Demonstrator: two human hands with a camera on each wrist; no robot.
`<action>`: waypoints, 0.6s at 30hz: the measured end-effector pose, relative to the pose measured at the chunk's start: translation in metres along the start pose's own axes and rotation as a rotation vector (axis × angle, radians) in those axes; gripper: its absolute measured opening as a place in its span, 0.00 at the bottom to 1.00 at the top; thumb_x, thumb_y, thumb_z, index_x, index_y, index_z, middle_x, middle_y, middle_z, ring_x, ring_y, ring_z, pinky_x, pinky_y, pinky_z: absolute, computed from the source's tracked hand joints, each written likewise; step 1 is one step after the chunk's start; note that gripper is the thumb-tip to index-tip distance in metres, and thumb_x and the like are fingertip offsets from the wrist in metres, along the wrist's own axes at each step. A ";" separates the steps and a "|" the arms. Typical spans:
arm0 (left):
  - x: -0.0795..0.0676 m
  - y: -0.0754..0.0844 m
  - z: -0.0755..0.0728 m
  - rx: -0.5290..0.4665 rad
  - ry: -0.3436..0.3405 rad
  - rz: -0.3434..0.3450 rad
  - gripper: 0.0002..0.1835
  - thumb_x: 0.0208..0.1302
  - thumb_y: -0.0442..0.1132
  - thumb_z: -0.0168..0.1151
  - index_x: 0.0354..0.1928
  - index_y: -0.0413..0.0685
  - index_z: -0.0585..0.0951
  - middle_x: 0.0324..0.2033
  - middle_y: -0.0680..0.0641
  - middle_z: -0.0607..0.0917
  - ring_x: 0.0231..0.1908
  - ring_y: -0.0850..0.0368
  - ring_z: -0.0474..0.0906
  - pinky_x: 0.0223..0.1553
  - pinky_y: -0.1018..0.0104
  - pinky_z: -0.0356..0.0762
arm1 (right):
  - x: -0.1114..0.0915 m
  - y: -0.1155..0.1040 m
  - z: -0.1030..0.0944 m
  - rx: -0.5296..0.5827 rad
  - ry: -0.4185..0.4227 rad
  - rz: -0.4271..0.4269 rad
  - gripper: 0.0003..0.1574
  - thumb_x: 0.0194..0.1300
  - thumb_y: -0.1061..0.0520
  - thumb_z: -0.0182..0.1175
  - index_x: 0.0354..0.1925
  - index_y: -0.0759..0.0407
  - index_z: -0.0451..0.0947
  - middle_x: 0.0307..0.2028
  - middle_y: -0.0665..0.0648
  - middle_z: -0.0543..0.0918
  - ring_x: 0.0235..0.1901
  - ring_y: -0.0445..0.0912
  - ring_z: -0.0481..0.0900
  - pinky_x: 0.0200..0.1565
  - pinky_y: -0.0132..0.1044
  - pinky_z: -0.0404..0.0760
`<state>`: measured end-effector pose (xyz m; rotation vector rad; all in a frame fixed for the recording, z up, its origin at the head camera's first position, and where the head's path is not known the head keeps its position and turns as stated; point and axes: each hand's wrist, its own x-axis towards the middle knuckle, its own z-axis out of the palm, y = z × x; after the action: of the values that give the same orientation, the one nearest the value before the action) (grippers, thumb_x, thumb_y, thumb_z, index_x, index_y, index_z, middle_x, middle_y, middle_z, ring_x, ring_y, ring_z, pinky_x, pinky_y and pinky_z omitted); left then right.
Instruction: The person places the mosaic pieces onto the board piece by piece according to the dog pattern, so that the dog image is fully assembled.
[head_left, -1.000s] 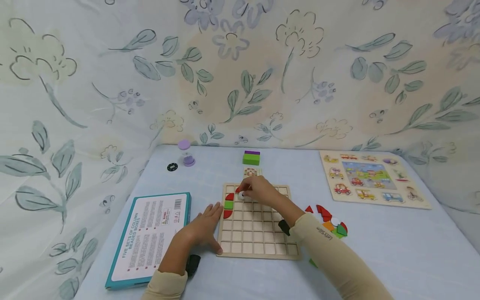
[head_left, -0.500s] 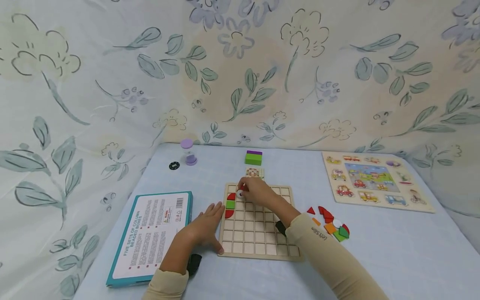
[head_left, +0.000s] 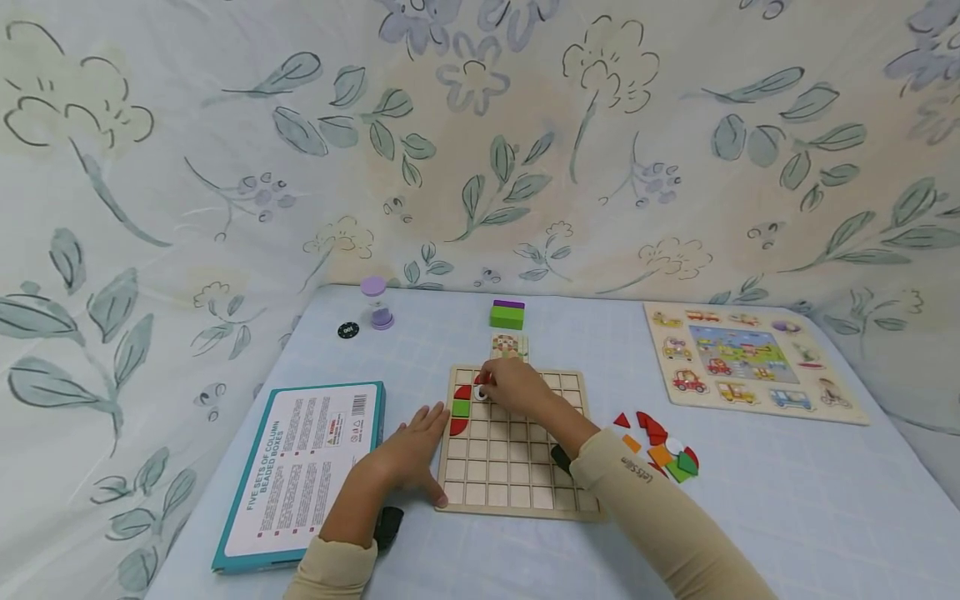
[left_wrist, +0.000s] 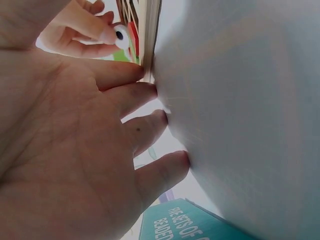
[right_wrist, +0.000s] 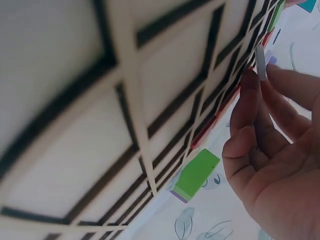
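A wooden grid board (head_left: 497, 472) lies flat on the table. Red rounded pieces (head_left: 458, 427) and a green square (head_left: 461, 409) sit in its upper left cells. Over those cells, my right hand (head_left: 517, 387) pinches a white disc (right_wrist: 260, 62) between thumb and fingers; the left wrist view shows a black dot on this disc (left_wrist: 125, 43). The disc is low over the board, and I cannot tell whether it touches a cell. My left hand (head_left: 408, 454) rests beside the board with fingers spread, fingertips at its left edge and thumb at its lower left corner.
Loose coloured pieces (head_left: 660, 454) lie right of the board. Behind it are a pattern card (head_left: 506, 344) and a green block (head_left: 507, 317). A teal-edged box (head_left: 307, 475) lies left, with a sand timer (head_left: 377, 304) and black chip (head_left: 348, 331) beyond. A vehicle puzzle (head_left: 750, 367) lies right.
My right hand has shifted slightly with the white disc, staying over the upper left cells. More of the loose pieces show beside the right sleeve than a second ago. The left hand stays put.
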<state>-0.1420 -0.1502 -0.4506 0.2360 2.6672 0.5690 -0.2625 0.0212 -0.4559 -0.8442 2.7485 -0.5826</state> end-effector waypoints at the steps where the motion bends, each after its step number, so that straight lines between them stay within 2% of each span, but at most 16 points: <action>1: 0.000 0.000 0.000 0.001 -0.001 -0.001 0.63 0.29 0.46 0.79 0.69 0.45 0.51 0.69 0.45 0.50 0.69 0.46 0.40 0.65 0.46 0.46 | 0.000 0.000 -0.001 -0.004 -0.005 0.002 0.09 0.61 0.53 0.58 0.39 0.54 0.79 0.28 0.48 0.80 0.24 0.38 0.74 0.27 0.32 0.74; 9: 0.003 -0.001 0.001 0.007 -0.007 -0.006 0.64 0.29 0.47 0.79 0.70 0.47 0.50 0.70 0.47 0.49 0.69 0.47 0.39 0.66 0.47 0.46 | -0.003 -0.002 -0.005 -0.045 -0.023 0.017 0.12 0.57 0.53 0.62 0.41 0.55 0.80 0.32 0.48 0.81 0.29 0.40 0.76 0.32 0.35 0.77; 18: 0.004 -0.003 0.001 -0.002 -0.005 -0.001 0.64 0.28 0.47 0.79 0.69 0.46 0.51 0.70 0.46 0.50 0.69 0.46 0.39 0.66 0.46 0.46 | -0.003 -0.003 -0.003 -0.109 -0.004 0.024 0.11 0.54 0.50 0.65 0.33 0.54 0.80 0.25 0.46 0.79 0.23 0.38 0.73 0.25 0.31 0.73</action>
<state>-0.1456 -0.1513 -0.4539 0.2349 2.6621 0.5694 -0.2598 0.0214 -0.4521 -0.8335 2.8045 -0.4304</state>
